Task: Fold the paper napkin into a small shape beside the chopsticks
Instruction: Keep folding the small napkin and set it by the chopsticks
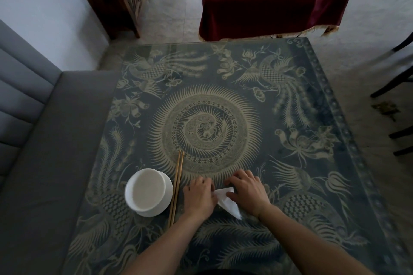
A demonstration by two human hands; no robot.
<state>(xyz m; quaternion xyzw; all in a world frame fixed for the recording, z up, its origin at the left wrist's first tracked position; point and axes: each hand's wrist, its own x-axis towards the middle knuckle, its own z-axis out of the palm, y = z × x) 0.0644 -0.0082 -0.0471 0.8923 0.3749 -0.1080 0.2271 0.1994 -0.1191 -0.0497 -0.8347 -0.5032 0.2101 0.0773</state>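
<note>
A white paper napkin (226, 200) lies on the table (301, 207) near its front, partly folded, with one pointed corner sticking out toward me. My left hand (199, 195) presses on its left part, fingers curled over the paper. My right hand (247, 188) covers its right part, thumb on the fold. Most of the napkin is hidden under both hands. A pair of wooden chopsticks (176, 187) lies just left of my left hand, pointing away from me.
A white bowl on a white saucer (147, 192) stands left of the chopsticks. The table has a dark blue patterned cloth under glass. A grey sofa (33, 140) runs along the left; dark chair legs (397, 87) stand at the right.
</note>
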